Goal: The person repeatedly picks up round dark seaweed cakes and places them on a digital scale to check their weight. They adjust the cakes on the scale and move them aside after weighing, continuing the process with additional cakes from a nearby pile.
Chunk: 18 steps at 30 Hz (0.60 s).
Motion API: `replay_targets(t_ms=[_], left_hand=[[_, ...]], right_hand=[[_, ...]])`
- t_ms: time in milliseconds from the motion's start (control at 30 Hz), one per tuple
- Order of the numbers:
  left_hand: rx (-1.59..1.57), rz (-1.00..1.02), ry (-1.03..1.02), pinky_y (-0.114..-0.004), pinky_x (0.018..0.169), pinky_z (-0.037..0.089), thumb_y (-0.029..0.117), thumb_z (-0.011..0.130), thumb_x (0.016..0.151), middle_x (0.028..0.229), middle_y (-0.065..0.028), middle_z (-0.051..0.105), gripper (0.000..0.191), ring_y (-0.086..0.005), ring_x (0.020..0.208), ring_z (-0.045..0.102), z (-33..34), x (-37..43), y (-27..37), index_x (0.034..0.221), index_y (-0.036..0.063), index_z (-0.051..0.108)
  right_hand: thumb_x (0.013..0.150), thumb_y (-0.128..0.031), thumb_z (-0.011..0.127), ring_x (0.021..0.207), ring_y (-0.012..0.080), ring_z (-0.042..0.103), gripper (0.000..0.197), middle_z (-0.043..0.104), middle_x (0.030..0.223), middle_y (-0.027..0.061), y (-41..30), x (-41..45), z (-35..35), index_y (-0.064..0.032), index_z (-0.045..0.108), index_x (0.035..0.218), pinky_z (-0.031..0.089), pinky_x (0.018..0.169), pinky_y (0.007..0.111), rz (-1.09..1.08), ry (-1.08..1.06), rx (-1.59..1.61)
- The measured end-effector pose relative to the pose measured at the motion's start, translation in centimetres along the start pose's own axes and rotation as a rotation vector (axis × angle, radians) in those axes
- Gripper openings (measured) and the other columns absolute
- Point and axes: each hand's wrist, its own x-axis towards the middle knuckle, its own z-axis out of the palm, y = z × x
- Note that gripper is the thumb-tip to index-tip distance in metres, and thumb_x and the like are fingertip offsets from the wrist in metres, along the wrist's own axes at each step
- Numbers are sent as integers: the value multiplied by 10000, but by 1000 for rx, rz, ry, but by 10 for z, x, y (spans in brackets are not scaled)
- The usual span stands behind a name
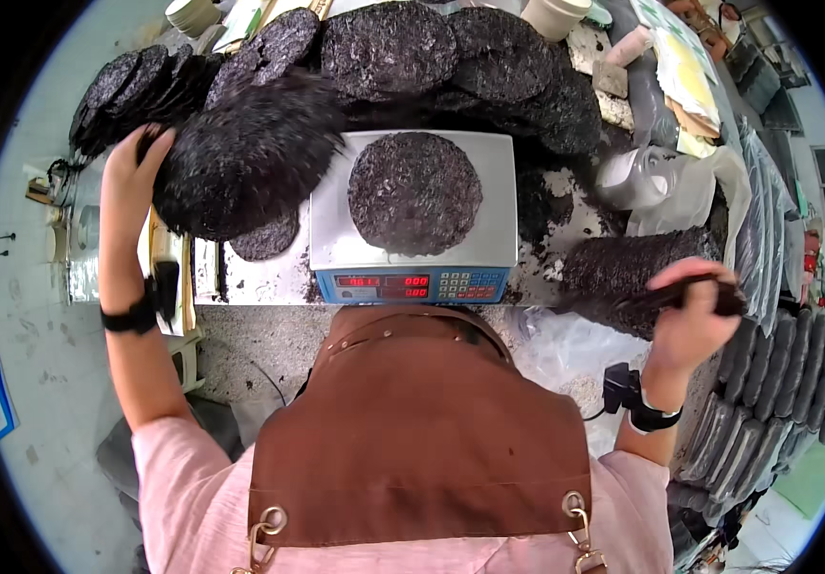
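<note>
A round, dark cake, seemingly dried seaweed (416, 194), lies flat on the steel pan of a blue digital scale (412, 285) with lit red digits. My left hand (136, 161) grips the edge of another dark cake (247, 154), blurred by motion and raised left of the pan. Partly under it, a smaller-looking dark piece (265, 237) rests on the table. On the right, my right hand (696, 308) has its fingers closed around a dark cake (717, 295), seen nearly edge-on and blurred. This hand is beside a row of cakes stacked on edge (635, 262).
Piles of dark cakes (391, 50) line the far side of the scale, with leaning ones (125, 93) at far left. A clear plastic jar (638, 176) lies at right near plastic sheeting (764, 215). Wrapped dark packs (786, 366) are stacked lower right. Crumbs litter the tabletop (538, 262).
</note>
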Motion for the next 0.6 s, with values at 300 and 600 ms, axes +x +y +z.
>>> replay_targets(t_ms=[300,600], left_hand=[[-1104,-694,392,-279,830,448,193,548,919,1059,-59,571,328,-138,924,545,49,-92,-29,1172,-13,522],[-172,-170,-33,-297,670,457,164,625,841,785,-122,640,194,-203,712,602,47,-86,12,917,-15,627]], right_hand=[[746,-148,729,794,122,595,331,627,874,67,103,51,88,-5,583,1007,487,715,263,466,-209,154],[797,-319,690,1015,170,561,605,578,1145,160,191,72,143,10,459,1248,462,842,317,238,-525,-111]])
